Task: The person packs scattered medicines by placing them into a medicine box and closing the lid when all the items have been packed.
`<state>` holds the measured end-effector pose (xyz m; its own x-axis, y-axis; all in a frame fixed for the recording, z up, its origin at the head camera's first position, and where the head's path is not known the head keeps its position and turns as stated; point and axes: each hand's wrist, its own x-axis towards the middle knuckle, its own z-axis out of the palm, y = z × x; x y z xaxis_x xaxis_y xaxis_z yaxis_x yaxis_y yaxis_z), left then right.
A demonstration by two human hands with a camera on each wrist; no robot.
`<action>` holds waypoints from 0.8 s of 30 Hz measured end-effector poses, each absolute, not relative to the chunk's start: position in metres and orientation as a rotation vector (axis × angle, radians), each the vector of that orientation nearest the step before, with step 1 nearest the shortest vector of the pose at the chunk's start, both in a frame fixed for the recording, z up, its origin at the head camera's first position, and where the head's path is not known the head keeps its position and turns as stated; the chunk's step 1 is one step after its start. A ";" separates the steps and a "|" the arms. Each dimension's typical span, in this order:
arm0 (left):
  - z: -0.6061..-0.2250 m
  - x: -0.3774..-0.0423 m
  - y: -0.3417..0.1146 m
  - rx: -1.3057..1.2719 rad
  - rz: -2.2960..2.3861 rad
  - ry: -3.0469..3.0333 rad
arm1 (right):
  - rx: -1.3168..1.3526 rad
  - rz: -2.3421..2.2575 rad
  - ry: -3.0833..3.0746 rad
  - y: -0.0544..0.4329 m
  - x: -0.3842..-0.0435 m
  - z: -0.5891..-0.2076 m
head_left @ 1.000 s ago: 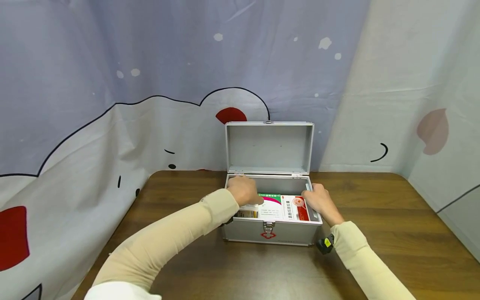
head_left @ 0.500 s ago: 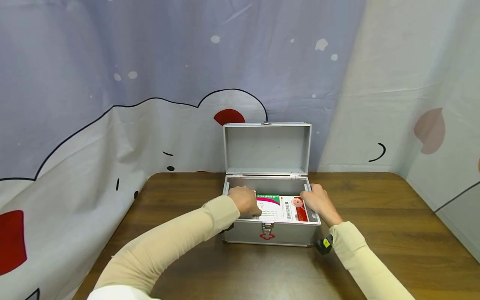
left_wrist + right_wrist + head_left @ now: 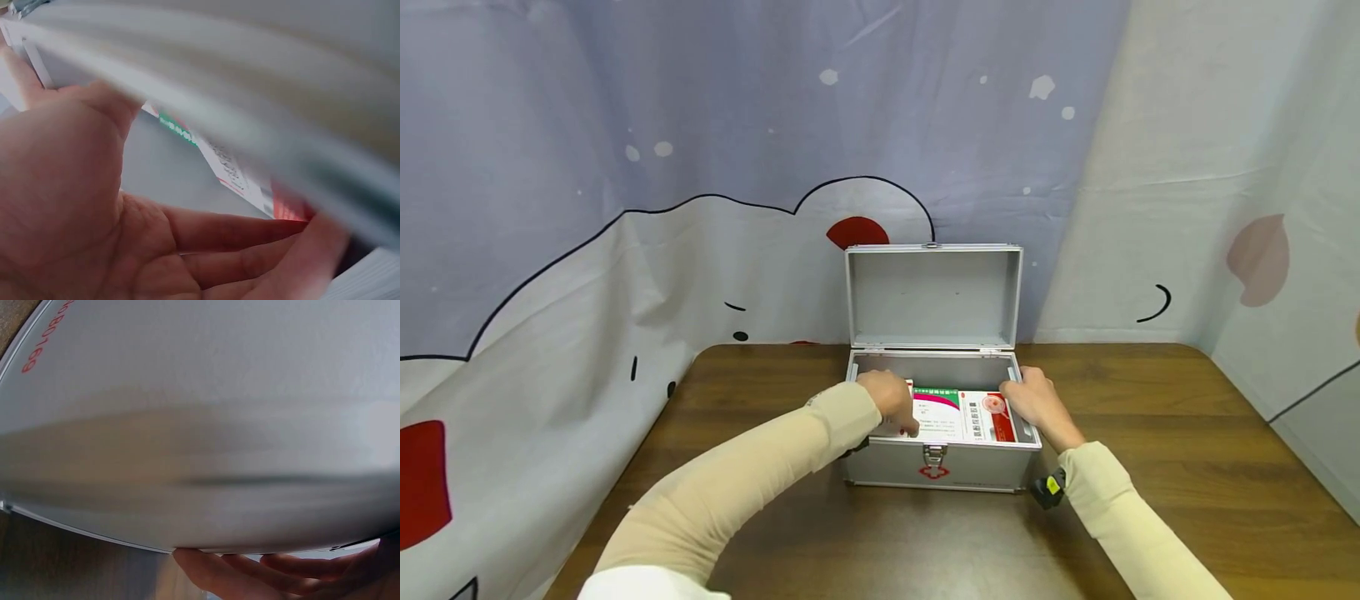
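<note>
An aluminium first-aid case (image 3: 973, 467), marked with a red cross, stands with its lid (image 3: 936, 300) up. My left hand (image 3: 887, 397) reaches in at the left side. It appears to grip a white medicine box (image 3: 889, 430) between thumb at the front and fingers at the back; the hand hides most of that box. In the left wrist view the fingers (image 3: 231, 234) stretch beside a red-ended carton. Beside this hand lie a green-and-magenta medicine box (image 3: 936, 423) and a red-and-white one (image 3: 981, 417). My right hand (image 3: 1037, 402) holds the case's right rim.
The case rests on a brown wooden table (image 3: 820, 542). A printed curtain (image 3: 760, 108) hangs close behind the raised lid. A metal latch (image 3: 934, 455) sits on the case's front wall.
My left hand has gone lower and slightly forward inside the case; a white-and-red box corner now shows beside it. The right hand stays on the rim.
</note>
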<state>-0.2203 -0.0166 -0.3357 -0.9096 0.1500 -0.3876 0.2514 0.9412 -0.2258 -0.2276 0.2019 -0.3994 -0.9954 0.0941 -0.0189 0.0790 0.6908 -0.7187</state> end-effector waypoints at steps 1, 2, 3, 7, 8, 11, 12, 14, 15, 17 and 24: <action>-0.335 -0.221 -0.017 0.287 -0.376 2.718 | -0.147 1.220 -2.870 0.202 -0.227 -0.399; -0.335 -0.222 -0.017 0.282 -0.372 2.707 | -0.145 1.224 -2.868 0.202 -0.227 -0.399; -0.334 -0.223 -0.017 0.278 -0.370 2.696 | -0.150 1.228 -2.867 0.201 -0.227 -0.400; -0.331 -0.223 -0.017 0.273 -0.385 2.653 | -0.154 1.248 -2.864 0.200 -0.227 -0.399; -0.330 -0.223 -0.017 0.276 -0.388 2.638 | -0.156 1.250 -2.865 0.200 -0.227 -0.399; -0.327 -0.223 -0.017 0.297 -0.387 2.619 | -0.161 1.249 -2.867 0.200 -0.227 -0.399; -0.326 -0.223 -0.017 0.307 -0.392 2.616 | -0.162 1.245 -2.868 0.200 -0.227 -0.399; -0.326 -0.223 -0.018 0.323 -0.403 2.610 | -0.163 1.237 -2.871 0.200 -0.227 -0.398; -0.325 -0.224 -0.018 0.331 -0.407 2.613 | -0.162 1.232 -2.872 0.201 -0.227 -0.398; -0.326 -0.225 -0.019 0.346 -0.419 2.614 | -0.159 1.220 -2.875 0.201 -0.227 -0.398; -0.322 -0.228 -0.019 0.330 -0.380 2.622 | -0.163 1.213 -2.882 0.202 -0.227 -0.398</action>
<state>-0.2280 -0.0193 -0.3222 -0.8618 0.1651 -0.4796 0.2945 0.9327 -0.2080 -0.2269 0.2019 -0.3981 -0.9945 0.1000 -0.0305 0.0917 0.6944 -0.7137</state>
